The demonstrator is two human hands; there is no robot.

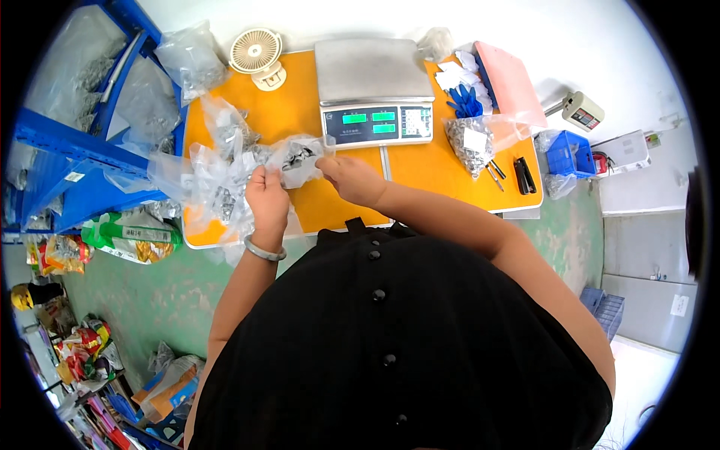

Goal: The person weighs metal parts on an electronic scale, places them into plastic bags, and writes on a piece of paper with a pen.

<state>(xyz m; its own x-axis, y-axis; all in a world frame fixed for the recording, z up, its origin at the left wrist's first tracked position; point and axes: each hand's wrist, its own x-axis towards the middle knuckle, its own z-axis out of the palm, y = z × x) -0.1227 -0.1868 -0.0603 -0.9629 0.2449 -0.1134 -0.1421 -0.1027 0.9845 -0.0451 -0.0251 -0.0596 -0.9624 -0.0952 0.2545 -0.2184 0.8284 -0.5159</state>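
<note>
Between my two hands a clear plastic bag (298,159) holds small dark and grey metal parts. My left hand (266,196), with a bangle on the wrist, pinches its left side. The fingers of my right hand (350,178) are closed on its right edge. Just beyond the hands stands a counting scale (375,90) with a bare metal plate and lit green displays. More clear bags of metal parts (225,196) lie heaped beside my left hand on the orange table (330,202).
A small beige fan (256,52) stands at the back left, next to blue shelving (82,142) with filled bags. On the table's right are a bag of parts (469,146), blue gloves (465,101), pens (495,176) and a black stapler (524,176). A blue basket (570,155) is beyond.
</note>
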